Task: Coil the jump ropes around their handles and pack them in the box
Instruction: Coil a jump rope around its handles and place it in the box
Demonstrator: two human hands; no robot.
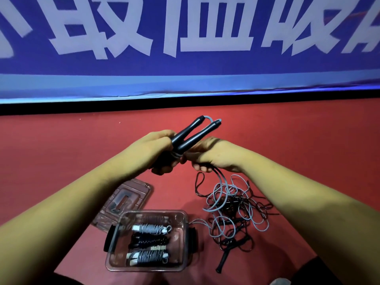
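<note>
Left hand (162, 149) grips the lower ends of two dark tapered plastic handles (193, 133), held in a V above the red floor (61, 151). Their tips point toward the floor's far edge, which is bounded by a blue banner with white lettering (185, 64). Bare floor lies between.

Right hand (207, 156) is curled round the pale blue cord (221, 188) just beside the handle bases. The turns there are partly hidden by fingers.

A clear rectangular plastic box (186, 243), lidless, sits toward the near edge holding three coiled rope bundles (150, 241). Its clear lid (131, 198) lies beyond it, partly covered by the left forearm.

To the box's right lies a tangle of blue and black ropes (236, 214); single strands are indistinguishable.
</note>
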